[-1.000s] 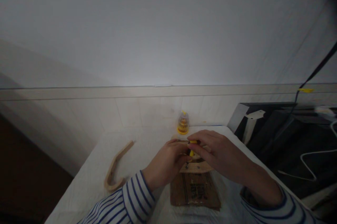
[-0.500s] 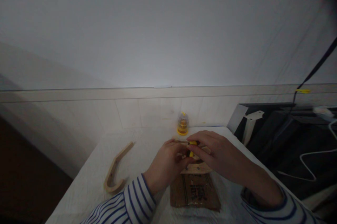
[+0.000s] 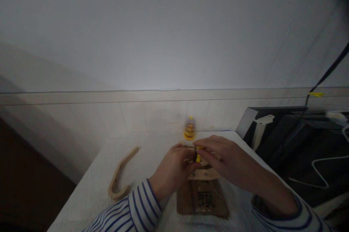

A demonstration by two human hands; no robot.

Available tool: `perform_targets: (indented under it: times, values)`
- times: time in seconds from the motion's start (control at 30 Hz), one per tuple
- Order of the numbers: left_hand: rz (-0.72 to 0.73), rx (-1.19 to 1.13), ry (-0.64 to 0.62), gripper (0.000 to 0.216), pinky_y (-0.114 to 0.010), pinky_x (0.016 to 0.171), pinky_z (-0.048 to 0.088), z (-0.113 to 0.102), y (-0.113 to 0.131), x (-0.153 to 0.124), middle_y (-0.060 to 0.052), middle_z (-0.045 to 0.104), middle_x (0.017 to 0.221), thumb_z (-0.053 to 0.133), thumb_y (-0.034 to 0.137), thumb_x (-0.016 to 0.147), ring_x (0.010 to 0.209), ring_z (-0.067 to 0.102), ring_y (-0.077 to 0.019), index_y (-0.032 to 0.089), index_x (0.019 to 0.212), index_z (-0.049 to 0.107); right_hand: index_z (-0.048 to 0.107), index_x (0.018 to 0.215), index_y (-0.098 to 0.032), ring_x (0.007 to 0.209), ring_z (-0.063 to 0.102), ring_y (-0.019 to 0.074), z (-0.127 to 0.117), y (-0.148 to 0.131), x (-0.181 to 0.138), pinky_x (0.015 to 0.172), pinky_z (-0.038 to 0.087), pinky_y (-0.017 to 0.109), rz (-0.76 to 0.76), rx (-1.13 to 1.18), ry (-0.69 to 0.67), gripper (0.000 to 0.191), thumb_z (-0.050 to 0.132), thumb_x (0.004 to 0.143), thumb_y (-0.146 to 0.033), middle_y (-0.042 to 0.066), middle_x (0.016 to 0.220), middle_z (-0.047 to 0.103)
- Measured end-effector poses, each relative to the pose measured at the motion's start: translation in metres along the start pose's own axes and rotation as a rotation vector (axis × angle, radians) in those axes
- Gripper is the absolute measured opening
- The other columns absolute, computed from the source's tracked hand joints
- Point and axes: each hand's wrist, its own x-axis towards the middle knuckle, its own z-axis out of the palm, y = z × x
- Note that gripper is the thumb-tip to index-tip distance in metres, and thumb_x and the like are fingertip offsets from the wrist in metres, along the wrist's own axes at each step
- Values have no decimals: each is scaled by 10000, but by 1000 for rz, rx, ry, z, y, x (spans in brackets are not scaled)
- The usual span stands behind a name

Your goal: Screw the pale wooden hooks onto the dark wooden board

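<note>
My right hand (image 3: 226, 161) pinches the top of a small yellow-handled screwdriver (image 3: 198, 155) that stands upright over a flat wooden piece (image 3: 203, 175). My left hand (image 3: 171, 170) is curled beside the tool, fingers closed near its shaft and resting on the wooden piece. The tip of the screwdriver is hidden between my fingers. The wooden piece lies on the far end of a brown cardboard packet (image 3: 202, 198). Both sleeves are white with blue stripes.
A curved wooden part (image 3: 120, 175) lies on the white table (image 3: 89, 192) to the left. A small clear-domed yellow holder (image 3: 190, 129) stands at the table's far edge by the wall. Dark furniture with white cables (image 3: 313, 163) is on the right.
My right fingers have shifted slightly around the screwdriver's top. The hands and the wooden piece stay in the same place.
</note>
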Motion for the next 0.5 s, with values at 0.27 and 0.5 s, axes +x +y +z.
perform_targets:
  times: [0.27,0.5]
  values:
    - [64,-46,-7,87,-306,920,385,-4,1,-1,-12,688,920,601,148,810,924,578,-179,189,873,645,646,1013,-215,865,622,182,2,4,0,771,477,342,0,-34,10,215,471,894,-251,41,952,694]
    - [101,-51,-28,138,-328,945,376,-4,1,-2,-22,679,976,570,123,825,955,578,-180,194,923,635,646,978,-221,824,624,183,2,3,0,735,474,340,25,-72,22,194,479,889,-262,34,905,691]
